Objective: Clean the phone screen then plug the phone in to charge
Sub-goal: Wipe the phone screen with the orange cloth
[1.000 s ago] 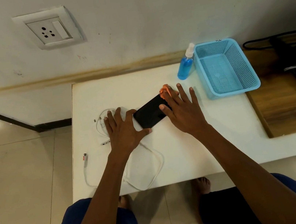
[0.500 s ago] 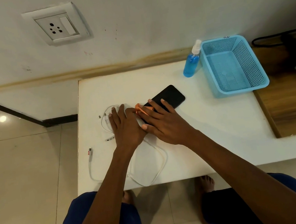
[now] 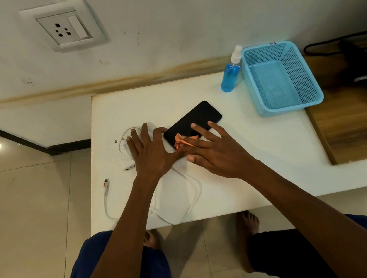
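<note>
A black phone lies face up and slanted on the white table. My right hand presses a small orange cloth flat onto the phone's near-left end, fingers spread over the screen. My left hand rests flat beside the phone's left end, thumb touching its edge, covering part of the white charger. The charger's white cable loops toward the table's front edge, and its plug end hangs off the left side. A wall socket is above, on the wall.
A blue spray bottle stands at the back of the table next to a light blue mesh basket. A wooden surface with a dark stand adjoins on the right. My knees and bare feet show below the table edge.
My right hand has dragged the orange cloth from the phone's far end down to its near-left end. The left hand has stayed by the phone's left end.
</note>
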Demonstrator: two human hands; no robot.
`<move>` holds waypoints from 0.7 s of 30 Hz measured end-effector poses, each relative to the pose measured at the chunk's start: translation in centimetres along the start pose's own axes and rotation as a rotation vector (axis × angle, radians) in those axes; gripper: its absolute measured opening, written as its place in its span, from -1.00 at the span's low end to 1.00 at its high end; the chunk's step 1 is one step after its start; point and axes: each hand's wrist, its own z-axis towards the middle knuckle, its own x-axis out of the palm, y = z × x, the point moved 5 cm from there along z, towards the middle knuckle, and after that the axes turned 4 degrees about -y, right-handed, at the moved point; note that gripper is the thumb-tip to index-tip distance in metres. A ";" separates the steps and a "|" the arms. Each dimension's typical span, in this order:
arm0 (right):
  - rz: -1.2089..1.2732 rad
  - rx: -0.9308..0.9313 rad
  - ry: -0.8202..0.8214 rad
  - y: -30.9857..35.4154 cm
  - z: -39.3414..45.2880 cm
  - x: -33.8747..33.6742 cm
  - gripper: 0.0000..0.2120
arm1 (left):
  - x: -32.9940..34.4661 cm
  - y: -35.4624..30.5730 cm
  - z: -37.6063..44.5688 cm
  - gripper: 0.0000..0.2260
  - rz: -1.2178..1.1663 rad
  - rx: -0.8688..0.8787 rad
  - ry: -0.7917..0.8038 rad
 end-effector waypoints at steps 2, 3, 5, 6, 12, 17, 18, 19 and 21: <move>-0.009 0.007 -0.014 -0.2 -0.5 -0.3 -0.51 | 0.0 0.0 0.1 -0.21 0.031 0.000 0.007; -0.013 0.018 -0.016 -0.3 -0.8 -0.3 -0.51 | 0.0 0.0 0.1 -0.20 0.038 -0.001 0.007; -0.042 0.060 0.004 -0.8 -1.3 -0.1 -0.49 | 0.0 -0.1 0.0 -0.19 0.033 -0.005 0.008; -0.059 0.089 0.011 -1.2 -1.6 -0.1 -0.48 | 0.0 -0.1 0.0 -0.19 0.034 -0.005 0.010; -0.086 0.359 -0.001 -5.2 -2.3 -0.3 -0.47 | -0.1 -0.3 0.0 -0.22 0.013 -0.017 0.029; -0.048 0.492 0.041 -5.8 -2.3 0.1 -0.39 | -0.3 -0.4 -0.1 -0.23 0.003 -0.014 0.022; -0.025 0.485 0.041 -5.5 -2.2 0.1 -0.37 | -0.3 -0.4 -0.2 -0.23 0.006 -0.014 0.020; 0.001 0.466 0.030 -5.1 -2.2 0.2 -0.37 | -0.4 -0.4 -0.2 -0.23 0.010 -0.016 0.020; 0.042 0.399 -0.004 -3.4 -2.1 0.1 -0.40 | -0.4 -0.5 -0.2 -0.22 0.006 -0.020 0.026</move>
